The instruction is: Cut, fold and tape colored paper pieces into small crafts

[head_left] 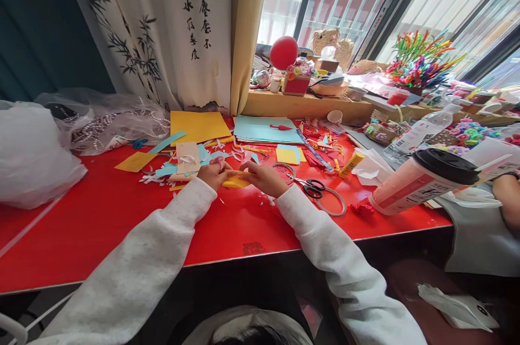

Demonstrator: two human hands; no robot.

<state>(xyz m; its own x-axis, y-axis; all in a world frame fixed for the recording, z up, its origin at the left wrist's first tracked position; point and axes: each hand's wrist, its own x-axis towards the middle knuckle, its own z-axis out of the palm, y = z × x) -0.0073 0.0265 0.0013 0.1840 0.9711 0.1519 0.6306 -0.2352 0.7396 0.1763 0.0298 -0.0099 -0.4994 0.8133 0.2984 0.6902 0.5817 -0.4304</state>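
Note:
Between my two hands is a small piece of yellow paper [236, 180], held low over the red table. My left hand [213, 175] closes on its left end, and a small pink item [219, 161], too small to name, shows at those fingers. On the other end, my right hand [263, 178] grips with bent fingers. Just past my left hand lie a beige paper piece [187, 156] and light blue paper scraps [167, 169]. To the right of my right hand rest scissors with black handles [313, 188] and a roll of clear tape [333, 202].
Yellow sheets [199, 126] and light blue sheets [264, 128] lie at the back of the red table [122, 231]. A lidded drink cup [418, 182], a water bottle [422, 131] and a glue stick [351, 164] are at right. Another person's arm [507, 201] shows at the right edge.

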